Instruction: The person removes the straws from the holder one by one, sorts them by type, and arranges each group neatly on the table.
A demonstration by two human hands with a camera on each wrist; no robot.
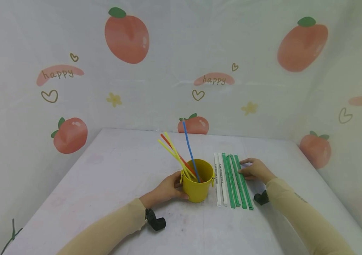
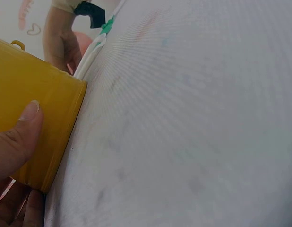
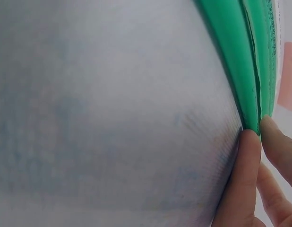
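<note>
Your left hand [image 1: 168,187] has its grip curled round the yellow bucket [image 1: 197,184], mid-worktop [image 1: 104,184], thumb [image 2: 16,137] pressed to its side; coloured straws [image 1: 181,156] lean out of it. Your right hand [image 1: 255,170] lies fairly flat, fingertips [image 3: 245,161] touching the rightmost green wrapped straw [image 1: 243,184], which lies beside the white wrapped straws [image 1: 220,180], just right of the bucket.

light: soft, even — faint shadows | head: sharp, edges bowed | wrists: close-up blur — hazy
</note>
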